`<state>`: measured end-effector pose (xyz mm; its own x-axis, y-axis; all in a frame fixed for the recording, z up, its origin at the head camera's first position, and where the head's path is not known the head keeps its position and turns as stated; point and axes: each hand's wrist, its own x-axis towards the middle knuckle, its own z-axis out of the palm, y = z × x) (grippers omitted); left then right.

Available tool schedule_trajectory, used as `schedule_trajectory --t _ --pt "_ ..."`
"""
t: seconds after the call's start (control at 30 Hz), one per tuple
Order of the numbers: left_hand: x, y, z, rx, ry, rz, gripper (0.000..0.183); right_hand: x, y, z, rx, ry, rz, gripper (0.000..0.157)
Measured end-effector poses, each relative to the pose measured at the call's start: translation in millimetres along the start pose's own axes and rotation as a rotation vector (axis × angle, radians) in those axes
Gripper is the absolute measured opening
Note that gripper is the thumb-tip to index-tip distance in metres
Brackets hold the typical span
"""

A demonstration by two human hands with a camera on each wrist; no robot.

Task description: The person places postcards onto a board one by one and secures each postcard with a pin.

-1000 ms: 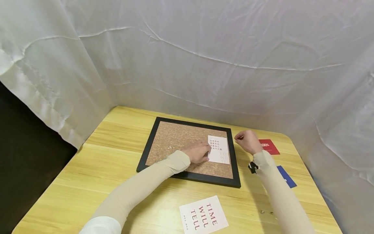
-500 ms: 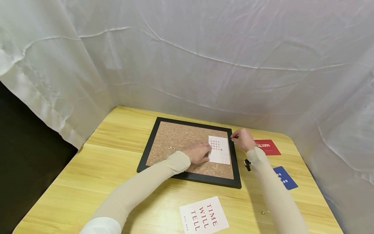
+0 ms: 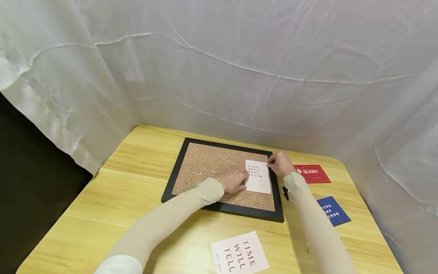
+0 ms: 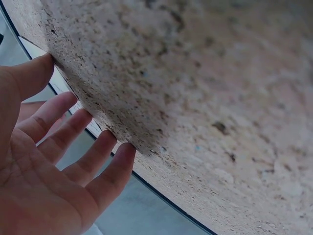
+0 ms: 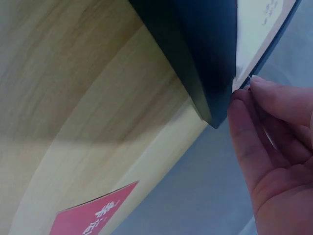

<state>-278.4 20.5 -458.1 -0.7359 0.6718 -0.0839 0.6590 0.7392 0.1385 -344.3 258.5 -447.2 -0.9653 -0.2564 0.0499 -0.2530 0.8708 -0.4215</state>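
The right hand [image 3: 281, 164] now sits over the top right corner of the white card [image 3: 258, 180]; a second ago it was beyond the right bar of the black frame [image 3: 239, 210], above the table [image 3: 85, 228]. With the arm further in, more of the red card [image 3: 314, 175] and blue card [image 3: 333, 213] shows. The left hand [image 3: 232, 179] has stayed at the card's left edge.

The right thumb and fingertips are pressed together, pinching a small thin piece [image 5: 250, 78], too small to make out. The left fingers are spread and slightly bent, their tips at the card's edge on the cork board [image 3: 212, 158].

The white card lies flat on the cork, between the two hands. Left of the left hand, small pale bits [image 3: 201, 173] lie on the cork. The red card is just right of the pinch, partly hidden by the right hand and sleeve; the blue card lies nearer the person, its left side behind the forearm. Well below both hands is the "TIME WILL TELL" card [image 3: 241, 254].
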Motion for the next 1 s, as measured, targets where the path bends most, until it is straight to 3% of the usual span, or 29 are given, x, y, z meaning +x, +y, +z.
schedule_trajectory --t 0.4,1.0 --pt "2.5 0.0 0.9 0.006 -0.005 -0.005 0.036 6 2 3.9 -0.026 -0.035 0.034 0.013" --pt "2.3 -0.4 2.7 0.021 0.01 0.004 0.037 12 1 8.5 -0.038 -0.014 0.032 0.016"
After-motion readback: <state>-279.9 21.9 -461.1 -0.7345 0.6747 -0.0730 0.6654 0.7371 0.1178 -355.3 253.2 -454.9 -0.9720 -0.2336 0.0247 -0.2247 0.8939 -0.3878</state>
